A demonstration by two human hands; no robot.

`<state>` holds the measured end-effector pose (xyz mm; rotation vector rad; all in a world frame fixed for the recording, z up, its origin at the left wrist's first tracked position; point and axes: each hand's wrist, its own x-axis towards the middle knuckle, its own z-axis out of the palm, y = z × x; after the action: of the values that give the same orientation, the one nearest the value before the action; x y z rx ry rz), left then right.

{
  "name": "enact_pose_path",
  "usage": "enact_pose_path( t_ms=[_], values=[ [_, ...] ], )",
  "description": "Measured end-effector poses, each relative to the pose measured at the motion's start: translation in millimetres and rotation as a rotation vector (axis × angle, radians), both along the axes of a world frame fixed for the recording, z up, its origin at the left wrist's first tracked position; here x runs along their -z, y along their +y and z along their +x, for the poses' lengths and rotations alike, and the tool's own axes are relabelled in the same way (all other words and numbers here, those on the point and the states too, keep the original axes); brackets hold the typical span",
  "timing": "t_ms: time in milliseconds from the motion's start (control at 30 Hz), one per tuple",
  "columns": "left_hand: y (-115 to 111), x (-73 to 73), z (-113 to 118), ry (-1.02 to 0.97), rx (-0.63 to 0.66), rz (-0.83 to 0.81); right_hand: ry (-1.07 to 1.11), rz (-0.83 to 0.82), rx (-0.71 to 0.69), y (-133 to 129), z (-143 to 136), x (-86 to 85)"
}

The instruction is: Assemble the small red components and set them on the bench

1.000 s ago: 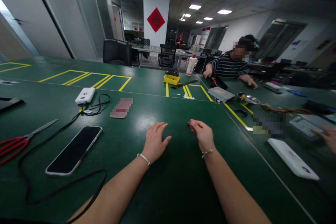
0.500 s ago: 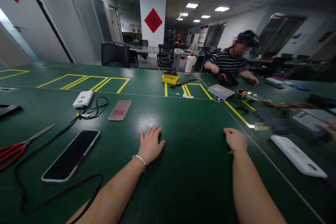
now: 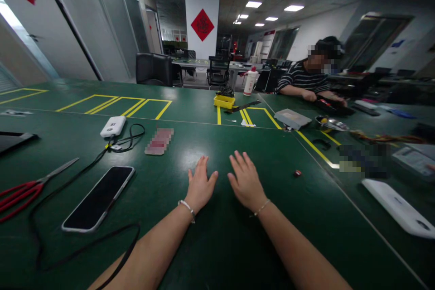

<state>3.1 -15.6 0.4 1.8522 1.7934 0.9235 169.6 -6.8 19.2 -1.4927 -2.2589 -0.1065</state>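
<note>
My left hand (image 3: 201, 184) lies palm down over the green table (image 3: 217, 253), fingers stretched out and holding nothing. Beside it, a little to the right, my right hand (image 3: 247, 182) is also spread open, with nothing in it. A small reddish-brown object (image 3: 297, 173) sits on the table to the right of my right hand; its kind is too small to make out. Left of my left hand are a smartphone (image 3: 99, 199) with a dark screen and a blurred-out pinkish card-like item (image 3: 159, 141). A black cable (image 3: 44, 199) passes over my left forearm.
Red-handled scissors (image 3: 37, 189) and a white power bank (image 3: 113, 127) lie on the left. At the right is a long white device (image 3: 397, 206). A yellow box (image 3: 224, 101) and a white bottle (image 3: 250, 81) stand farther back. Across the table sits a person in a striped shirt (image 3: 306, 79).
My right hand has moved left from beside the table seam toward my left hand and opened. The small reddish-brown object now shows on the table where it was. The person opposite has shifted their hands.
</note>
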Motion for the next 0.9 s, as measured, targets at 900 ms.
enact_pose_path(
  t_ms=[900],
  values=[
    [-2, -6.9, -5, -0.051, 0.236, -0.060, -0.023, -0.472, 0.931, 29, 156, -1.3]
  ],
)
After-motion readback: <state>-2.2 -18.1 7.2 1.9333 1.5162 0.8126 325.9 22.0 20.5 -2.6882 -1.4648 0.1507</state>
